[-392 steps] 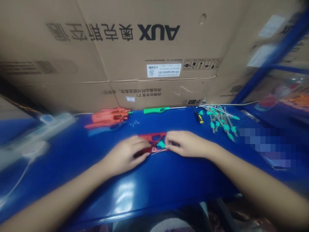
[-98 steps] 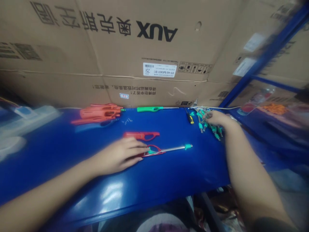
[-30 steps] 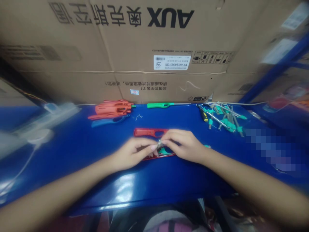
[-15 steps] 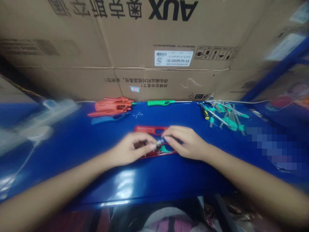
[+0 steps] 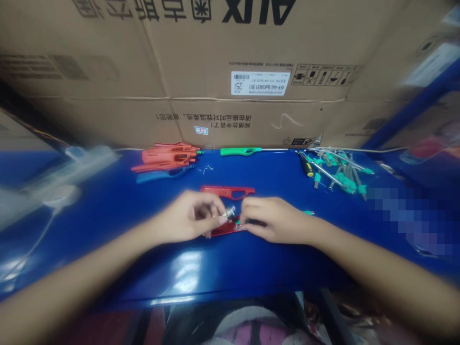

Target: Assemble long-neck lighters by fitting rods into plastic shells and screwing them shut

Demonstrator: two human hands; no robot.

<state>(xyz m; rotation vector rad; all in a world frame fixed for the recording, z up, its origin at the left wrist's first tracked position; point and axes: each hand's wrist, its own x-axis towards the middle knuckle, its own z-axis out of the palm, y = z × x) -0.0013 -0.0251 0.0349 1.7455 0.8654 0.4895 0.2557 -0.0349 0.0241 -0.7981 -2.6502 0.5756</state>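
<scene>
My left hand [image 5: 201,216] pinches a small clear-and-metal fitting [image 5: 229,212] between thumb and fingertips, just above a red lighter handle half [image 5: 223,231]. My right hand [image 5: 264,219] is closed, its fingertips down at that lower half, beside a bit of green and a thin pale wire. What these fingers grip is hidden. Most of the lower half lies under both hands. The other red handle half [image 5: 230,191], with its finger opening, lies flat just behind them on the blue table [image 5: 230,268]. A green tip [image 5: 308,212] pokes out beyond my right wrist.
Orange lighter handles [image 5: 168,155] and a blue one [image 5: 165,174] lie at the back left, near small pins [image 5: 206,169]. A green lighter [image 5: 239,151] rests against the cardboard [image 5: 201,105]. Back right are a screwdriver [image 5: 308,167] and several metal tubes with green ends [image 5: 347,182].
My right hand has moved down from the rear red half onto the lower one. My left hand still holds the small fitting, now slightly further left and apart from the right fingers.
</scene>
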